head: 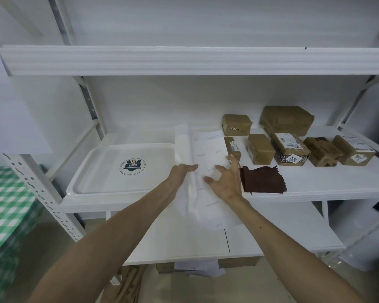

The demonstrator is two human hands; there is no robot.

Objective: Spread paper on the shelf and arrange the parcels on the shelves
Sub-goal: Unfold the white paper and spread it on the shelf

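Note:
A white paper sheet [208,149] with faint blue print lies across the middle shelf [315,184] and hangs over its front edge. My left hand [181,172] grips the paper's folded left side. My right hand [227,181] hovers over the sheet with its fingers spread, holding nothing. Several brown parcels stand on the right part of the shelf: a big one [287,120] at the back, a small one [236,124] beside it, and others in front, such as a labelled box [290,149] and a plain box [259,149].
A white tray [92,171] with a round logo fills the shelf's left part. A dark brown cloth [262,179] lies right of my right hand. An upper shelf [184,60] spans above; a lower shelf [271,232] juts out below. Green checked fabric [2,206] is at far left.

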